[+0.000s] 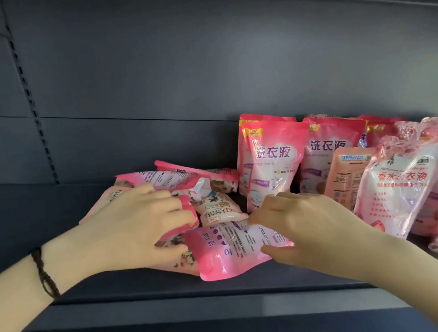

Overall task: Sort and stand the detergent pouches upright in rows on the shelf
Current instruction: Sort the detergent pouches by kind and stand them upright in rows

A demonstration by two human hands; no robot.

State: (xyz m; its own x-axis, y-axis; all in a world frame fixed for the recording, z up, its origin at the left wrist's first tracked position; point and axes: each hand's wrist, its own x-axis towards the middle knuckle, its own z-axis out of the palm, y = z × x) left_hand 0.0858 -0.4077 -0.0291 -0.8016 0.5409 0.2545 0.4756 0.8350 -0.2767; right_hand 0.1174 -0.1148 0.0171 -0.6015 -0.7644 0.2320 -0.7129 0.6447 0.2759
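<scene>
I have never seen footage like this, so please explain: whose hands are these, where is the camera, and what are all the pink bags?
No machine here: a person works with two bare hands, and this one picture comes from a camera worn on the head, looking forward and down. The dark shelf holds pink detergent pouches. At the back right, upright pouches stand side by side; further right lean paler bags. In the middle is a heap of lying pouches. The left hand, a braided band at its wrist, curls its fingers round a pouch in the heap. The right hand pinches the edge of the flat pouch in front.
</scene>
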